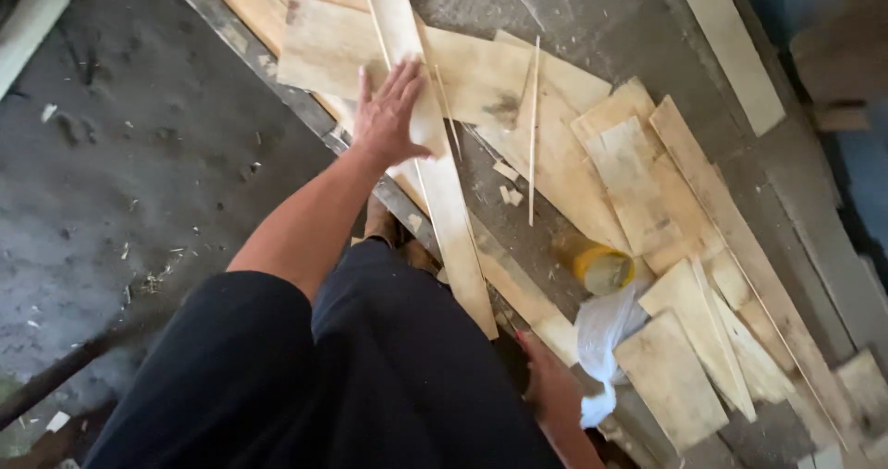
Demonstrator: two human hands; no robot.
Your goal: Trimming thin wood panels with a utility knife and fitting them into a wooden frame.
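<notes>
Your right hand [548, 386] is partly hidden behind your dark clothes, so you cannot tell if it grips anything. The long wood strip [435, 168] runs off the top edge. The white roll [28, 20] is cut off at the top left corner. The yellow tub [603, 268] is too blurry to see inside.

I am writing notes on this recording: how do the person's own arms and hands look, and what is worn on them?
Both hands are bare: no gloves, rings or watch show. The left hand and its forearm are uncovered up to a short black sleeve at the upper arm. Of the right hand only part shows, with a bare wrist.
</notes>
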